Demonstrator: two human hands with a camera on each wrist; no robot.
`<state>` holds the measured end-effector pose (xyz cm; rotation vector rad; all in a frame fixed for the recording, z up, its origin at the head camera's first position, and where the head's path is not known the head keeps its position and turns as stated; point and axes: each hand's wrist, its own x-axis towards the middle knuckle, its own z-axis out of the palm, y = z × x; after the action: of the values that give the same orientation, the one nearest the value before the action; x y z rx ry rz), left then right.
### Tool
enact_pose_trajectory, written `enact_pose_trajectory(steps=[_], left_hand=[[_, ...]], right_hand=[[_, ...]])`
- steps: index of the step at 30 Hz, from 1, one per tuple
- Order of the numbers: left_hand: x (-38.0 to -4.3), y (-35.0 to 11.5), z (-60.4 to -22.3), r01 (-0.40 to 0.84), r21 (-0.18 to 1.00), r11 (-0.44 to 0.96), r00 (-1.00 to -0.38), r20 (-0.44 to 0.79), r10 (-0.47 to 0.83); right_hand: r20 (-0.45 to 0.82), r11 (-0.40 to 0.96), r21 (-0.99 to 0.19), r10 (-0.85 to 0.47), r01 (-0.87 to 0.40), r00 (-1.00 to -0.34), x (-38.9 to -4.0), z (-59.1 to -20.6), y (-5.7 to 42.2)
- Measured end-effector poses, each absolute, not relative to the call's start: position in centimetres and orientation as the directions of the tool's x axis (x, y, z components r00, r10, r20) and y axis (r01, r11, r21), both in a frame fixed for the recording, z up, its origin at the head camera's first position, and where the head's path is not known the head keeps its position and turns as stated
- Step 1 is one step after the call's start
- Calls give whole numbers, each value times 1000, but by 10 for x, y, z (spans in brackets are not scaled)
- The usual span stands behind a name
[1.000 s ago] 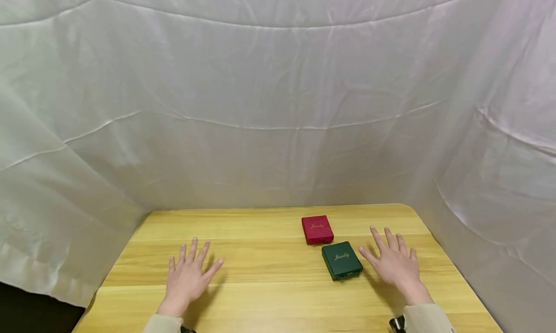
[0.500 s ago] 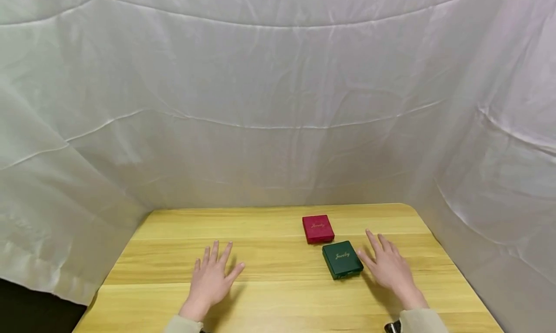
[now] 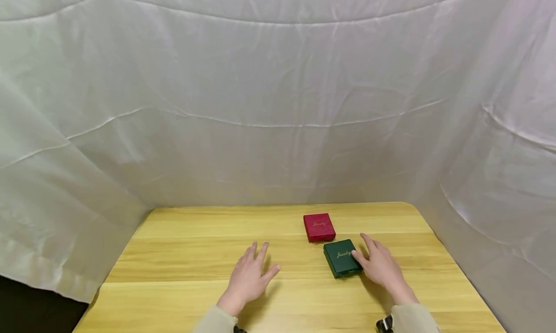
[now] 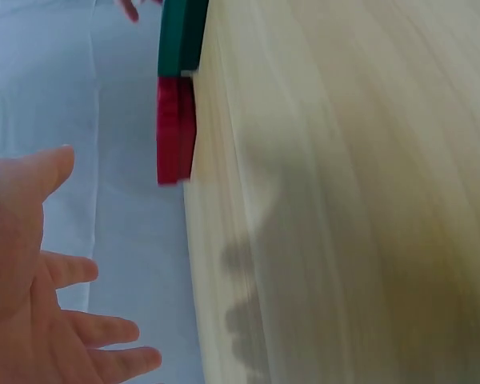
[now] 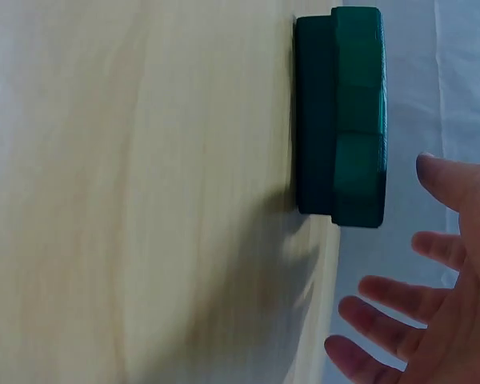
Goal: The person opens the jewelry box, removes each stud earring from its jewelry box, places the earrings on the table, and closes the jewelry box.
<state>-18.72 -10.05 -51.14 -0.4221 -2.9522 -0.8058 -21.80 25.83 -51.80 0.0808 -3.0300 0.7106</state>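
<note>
left hand (image 3: 247,281) is hovering over the wooden table (image 3: 182,258), fingers spread, holding nothing. right hand (image 3: 383,269) is hovering near three o'clock of the green box (image 3: 340,261), which is lying on the table; fingers loosely extended, gripping nothing. step is seemingly being a reach; a grasp would be needing thumb and fingers lowered round the sides. farther, red box (image 3: 319,230) is sitting at green's eleven o'clock.

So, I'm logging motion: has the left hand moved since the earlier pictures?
Yes: the left hand has shifted rightward over the table, toward the red box.
</note>
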Motion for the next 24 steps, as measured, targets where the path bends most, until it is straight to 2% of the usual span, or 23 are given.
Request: enact_pose_trajectory(steps=[9,24], left_hand=[[-194,-64,-516,300,569,766,-951,109,291],[-197,-24,-520,259,787,561,-940,71,335]], right_hand=[[-20,831,-554,-60,-39,-998,-227,-521,249],[-21,809,-586,-58,-35,-998,-226,-524,242]])
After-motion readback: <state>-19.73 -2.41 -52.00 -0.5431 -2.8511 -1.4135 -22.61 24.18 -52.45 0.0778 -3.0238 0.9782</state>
